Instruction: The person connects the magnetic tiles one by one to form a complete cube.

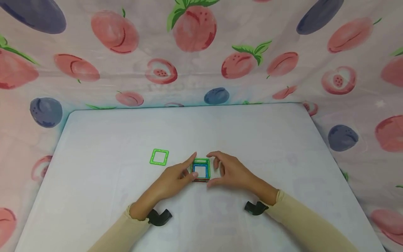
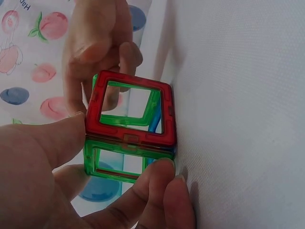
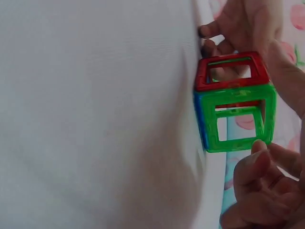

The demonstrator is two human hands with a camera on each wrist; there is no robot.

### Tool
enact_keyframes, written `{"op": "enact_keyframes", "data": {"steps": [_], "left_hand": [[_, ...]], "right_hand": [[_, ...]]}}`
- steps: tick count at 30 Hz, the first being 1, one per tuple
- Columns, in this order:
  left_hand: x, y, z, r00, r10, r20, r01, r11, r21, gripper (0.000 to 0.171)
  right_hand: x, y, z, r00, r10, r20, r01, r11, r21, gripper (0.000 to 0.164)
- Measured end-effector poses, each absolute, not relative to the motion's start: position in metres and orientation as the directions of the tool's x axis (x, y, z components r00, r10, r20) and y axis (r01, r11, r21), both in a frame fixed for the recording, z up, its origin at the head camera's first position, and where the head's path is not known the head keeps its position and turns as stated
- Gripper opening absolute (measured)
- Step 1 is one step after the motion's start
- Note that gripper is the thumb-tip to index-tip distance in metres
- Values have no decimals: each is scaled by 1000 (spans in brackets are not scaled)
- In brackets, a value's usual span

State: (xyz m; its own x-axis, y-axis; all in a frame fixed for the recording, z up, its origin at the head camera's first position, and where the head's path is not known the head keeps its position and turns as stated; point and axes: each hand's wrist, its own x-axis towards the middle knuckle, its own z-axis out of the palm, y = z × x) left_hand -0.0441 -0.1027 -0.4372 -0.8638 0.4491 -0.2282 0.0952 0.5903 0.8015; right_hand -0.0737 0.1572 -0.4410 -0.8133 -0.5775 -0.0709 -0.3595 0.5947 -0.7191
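Loose green square (image 1: 152,156) lies toward far-left corner of table (image 1: 252,136) — left hand (image 1: 172,180) nearer, pinching cube (image 3: 235,95); right hand (image 1: 233,171) spread beside cube — contact unclear.

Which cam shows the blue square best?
Head: seen from above, most of the blue square shows, though the left hand covers one corner. Left wrist: slivers only, one seen through the red square. Right wrist: just a narrow edge.

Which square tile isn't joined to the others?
The green tile lying flat on the table, left of the box. The others are joined into that box, held by the left hand.
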Motion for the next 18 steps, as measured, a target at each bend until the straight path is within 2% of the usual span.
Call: {"op": "enact_keyframes", "data": {"steps": [3, 6, 11, 18], "left_hand": [[-44, -103, -437, -864, 453, -221, 102, 586, 804, 67], [-43, -103, -437, -863, 455, -219, 103, 584, 805, 69], [-43, -103, -438, -860, 461, -221, 109, 587, 802, 73], [-43, -104, -436, -856, 458, -240, 90, 588, 804, 76]], "right_hand": [[-70, 155, -439, -803, -596, -31, -452, 641, -620, 88], [-70, 154, -439, -802, -598, 1, -492, 659, -568, 84], [-74, 157, -438, -773, -632, 53, -546, 620, -563, 81], [-78, 160, -436, -747, -664, 26, -547, 593, -590, 85]]}}
